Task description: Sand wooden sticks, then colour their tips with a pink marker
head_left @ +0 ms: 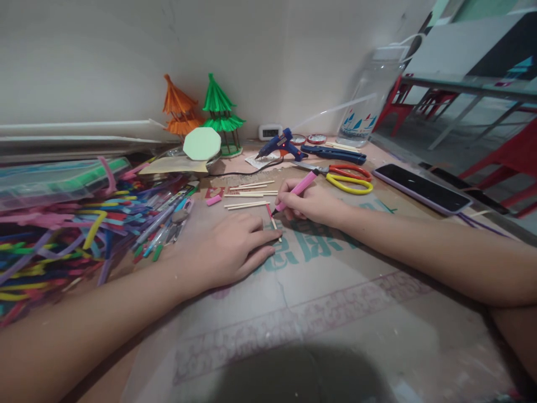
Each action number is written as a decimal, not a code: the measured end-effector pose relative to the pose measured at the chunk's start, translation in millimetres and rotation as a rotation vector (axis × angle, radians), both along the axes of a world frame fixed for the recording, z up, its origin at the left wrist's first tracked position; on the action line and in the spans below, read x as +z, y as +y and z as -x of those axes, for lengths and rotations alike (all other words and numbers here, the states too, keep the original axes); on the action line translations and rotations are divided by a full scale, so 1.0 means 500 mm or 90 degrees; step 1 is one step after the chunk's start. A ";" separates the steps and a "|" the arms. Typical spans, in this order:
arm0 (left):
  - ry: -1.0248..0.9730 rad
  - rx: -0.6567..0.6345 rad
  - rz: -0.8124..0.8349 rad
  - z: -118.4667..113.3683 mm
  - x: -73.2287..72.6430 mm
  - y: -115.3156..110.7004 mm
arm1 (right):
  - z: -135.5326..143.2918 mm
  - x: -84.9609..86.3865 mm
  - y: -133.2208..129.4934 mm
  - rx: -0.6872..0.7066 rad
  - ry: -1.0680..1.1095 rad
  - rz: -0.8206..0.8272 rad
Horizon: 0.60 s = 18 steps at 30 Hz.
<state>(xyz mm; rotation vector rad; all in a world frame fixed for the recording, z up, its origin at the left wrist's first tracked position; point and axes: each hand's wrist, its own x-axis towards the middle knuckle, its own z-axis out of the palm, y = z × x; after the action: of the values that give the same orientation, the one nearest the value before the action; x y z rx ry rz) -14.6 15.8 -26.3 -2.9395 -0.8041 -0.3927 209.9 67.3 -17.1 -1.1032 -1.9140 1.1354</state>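
Observation:
My right hand [308, 198] is closed round a pink marker [305, 183], its dark tip down at a thin wooden stick [273, 219]. Red-pink colour covers the far end of this stick; the rest is pale. My left hand [235, 246] rests on the plastic-covered table, its index fingertip holding the near end of the stick down, thumb just below. Beyond the hands lie several pale wooden sticks [250, 194] in a loose group. The marker's pink cap [213, 200] lies left of them.
Pipe cleaners [54, 246] and pens [161, 224] crowd the left. Behind stand orange [178, 103] and green [220, 109] pagoda models, a glue gun [281, 145] and a timer [271, 132]. Scissors [348, 178], pliers [335, 154], a phone [422, 187] and a bottle [363, 101] are on the right.

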 end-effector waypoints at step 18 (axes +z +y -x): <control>0.002 0.029 -0.008 -0.001 0.004 -0.002 | 0.004 0.002 0.000 -0.029 -0.003 0.010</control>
<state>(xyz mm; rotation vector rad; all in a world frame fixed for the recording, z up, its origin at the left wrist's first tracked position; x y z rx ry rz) -14.2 15.1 -24.3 -2.9033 -0.8630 -0.3885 207.8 67.1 -16.3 -1.1528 -1.8770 1.1252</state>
